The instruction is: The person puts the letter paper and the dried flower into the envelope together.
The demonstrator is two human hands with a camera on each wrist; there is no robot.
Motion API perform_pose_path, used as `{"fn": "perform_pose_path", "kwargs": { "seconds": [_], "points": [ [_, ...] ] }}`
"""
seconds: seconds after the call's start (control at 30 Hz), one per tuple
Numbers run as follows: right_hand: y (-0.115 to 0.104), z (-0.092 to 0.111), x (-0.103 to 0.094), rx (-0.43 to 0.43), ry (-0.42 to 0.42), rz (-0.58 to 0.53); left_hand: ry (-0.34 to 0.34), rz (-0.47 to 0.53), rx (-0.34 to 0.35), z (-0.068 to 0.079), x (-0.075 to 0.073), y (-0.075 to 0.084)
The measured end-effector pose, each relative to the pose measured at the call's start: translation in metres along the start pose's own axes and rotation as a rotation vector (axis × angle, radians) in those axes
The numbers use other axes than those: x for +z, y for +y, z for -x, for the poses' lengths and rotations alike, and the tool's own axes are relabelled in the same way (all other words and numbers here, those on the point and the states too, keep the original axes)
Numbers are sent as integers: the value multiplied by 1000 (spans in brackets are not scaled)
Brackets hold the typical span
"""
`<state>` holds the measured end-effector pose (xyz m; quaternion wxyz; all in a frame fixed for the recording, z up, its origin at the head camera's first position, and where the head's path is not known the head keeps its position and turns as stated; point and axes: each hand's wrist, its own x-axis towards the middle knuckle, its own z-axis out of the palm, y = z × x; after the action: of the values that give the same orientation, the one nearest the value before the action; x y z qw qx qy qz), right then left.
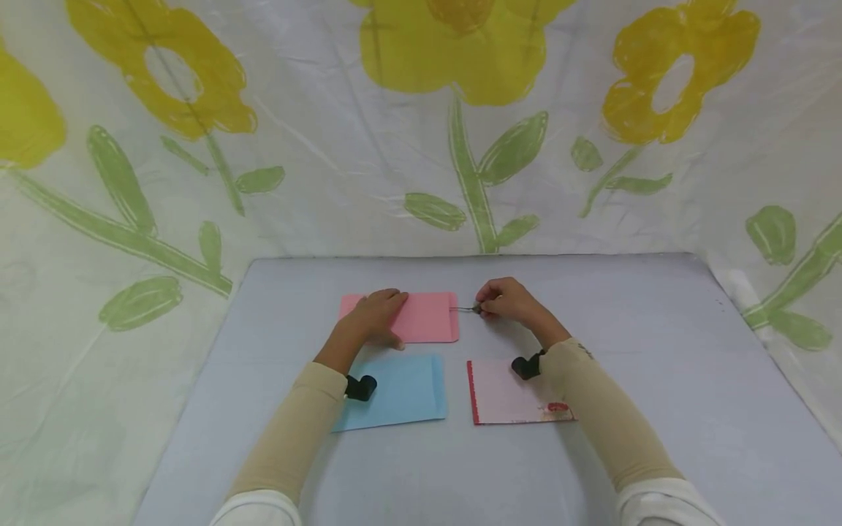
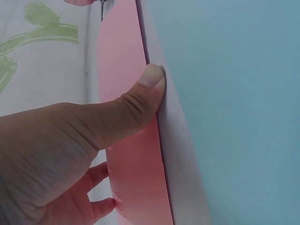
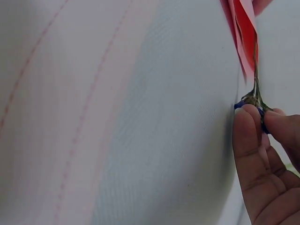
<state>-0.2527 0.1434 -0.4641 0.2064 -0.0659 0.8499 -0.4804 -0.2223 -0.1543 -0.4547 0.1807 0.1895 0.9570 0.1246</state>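
Note:
A pink envelope (image 1: 424,318) lies at the far side of the table. Across its left part my left hand (image 1: 375,315) holds it, the thumb (image 2: 147,86) at the near edge and the fingertips (image 2: 108,204) at the far edge. Its right end gapes, showing a red inside (image 3: 246,28). My right hand (image 1: 508,299) pinches the head of a small dried flower (image 3: 253,101) with dark blue petals, between thumb and fingers. The thin stem (image 1: 463,308) runs leftward into the envelope's mouth, its end hidden inside.
A light blue envelope (image 1: 401,391) lies below my left forearm. To its right is a pale pink envelope (image 1: 496,398) with red edging, partly covered by my right sleeve (image 1: 605,409). Behind the table (image 1: 625,292) hangs a white sheet with yellow flowers (image 1: 454,44).

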Motion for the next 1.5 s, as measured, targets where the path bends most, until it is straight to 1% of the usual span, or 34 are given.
{"fn": "perform_pose_path", "kwargs": {
  "seconds": [0.27, 0.47, 0.63, 0.8, 1.2, 1.5],
  "points": [
    [-4, -2, 9, -11, -17, -34, -9, 0, 5, 0, -1, 0],
    [-6, -5, 14, -27, -15, -11, -5, 0, 5, -1, 0, -1],
    [-5, -9, 17, -42, 1, 10, -3, -18, 0, 2, -3, 3],
    [-3, -13, 19, -31, 20, 13, -10, -35, -6, 4, -4, 7],
    [-14, -19, 28, 5, 45, 71, -10, -38, 1, 5, -7, 6],
    [-19, -20, 34, 34, 56, 119, -22, -33, 3, 2, -2, 3]
  ]
}}
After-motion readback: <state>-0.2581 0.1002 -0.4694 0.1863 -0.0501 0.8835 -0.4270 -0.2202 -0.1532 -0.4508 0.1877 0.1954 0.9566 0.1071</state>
